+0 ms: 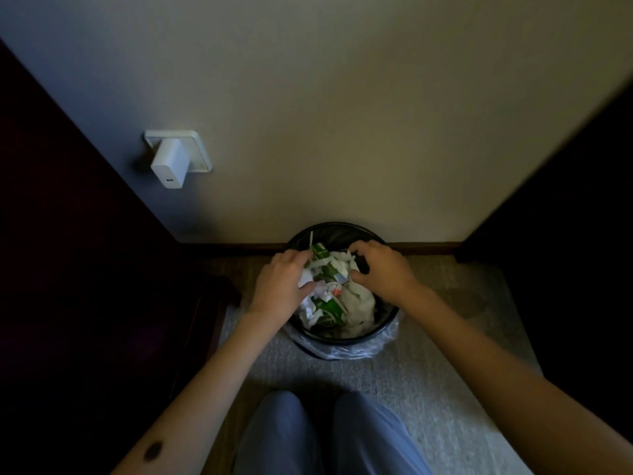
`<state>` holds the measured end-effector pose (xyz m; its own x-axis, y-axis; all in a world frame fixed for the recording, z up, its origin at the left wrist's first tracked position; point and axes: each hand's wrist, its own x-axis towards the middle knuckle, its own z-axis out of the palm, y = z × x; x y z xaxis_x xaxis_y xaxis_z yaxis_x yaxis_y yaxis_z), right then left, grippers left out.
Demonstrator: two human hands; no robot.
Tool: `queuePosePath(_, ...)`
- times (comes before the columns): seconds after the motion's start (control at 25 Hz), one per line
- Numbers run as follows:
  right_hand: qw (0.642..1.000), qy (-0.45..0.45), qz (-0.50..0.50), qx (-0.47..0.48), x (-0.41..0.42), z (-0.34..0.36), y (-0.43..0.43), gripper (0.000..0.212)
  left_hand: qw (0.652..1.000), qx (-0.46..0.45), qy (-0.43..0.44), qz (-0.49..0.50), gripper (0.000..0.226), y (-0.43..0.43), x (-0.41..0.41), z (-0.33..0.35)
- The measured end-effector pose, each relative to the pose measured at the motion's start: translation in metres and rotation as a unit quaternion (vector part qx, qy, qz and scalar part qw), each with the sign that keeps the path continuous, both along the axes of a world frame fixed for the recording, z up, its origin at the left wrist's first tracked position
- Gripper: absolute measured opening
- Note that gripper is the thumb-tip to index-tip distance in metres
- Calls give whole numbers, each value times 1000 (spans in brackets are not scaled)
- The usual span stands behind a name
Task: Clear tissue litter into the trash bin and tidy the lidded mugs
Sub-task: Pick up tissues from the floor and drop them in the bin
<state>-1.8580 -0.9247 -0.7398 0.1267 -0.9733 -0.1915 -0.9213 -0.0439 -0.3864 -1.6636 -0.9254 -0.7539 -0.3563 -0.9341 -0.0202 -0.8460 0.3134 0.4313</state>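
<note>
A round black trash bin (337,231) with a clear liner stands on the carpet against the wall. It is full of white tissue litter (356,301) mixed with green and white packaging. My left hand (284,279) presses on the left side of the pile, fingers curled around crumpled tissue and a green wrapper. My right hand (383,269) grips the top right of the pile, fingers and thumb pinched on white tissue. Both hands are over the bin's mouth. No lidded mugs are in view.
A white charger (169,162) is plugged into a wall socket up left. Dark wooden furniture (68,269) walls in the left side and more dark furniture (582,234) the right. My knees (329,437) in blue trousers are just below the bin.
</note>
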Motion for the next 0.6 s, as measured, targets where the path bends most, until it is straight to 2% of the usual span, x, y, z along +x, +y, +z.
queuePosePath(0.28,994,-19,-42,-102,-22,86,46,39,991,-92,80,-59,44,14,-37,80)
queuePosePath(0.52,972,15,-175,-156,-80,107,164,43,952,-157,122,-233,42,89,-121,117)
queuePosePath(0.6,957,33,-237,-161,-111,103,215,45,937,-152,129,-288,43,117,-157,117)
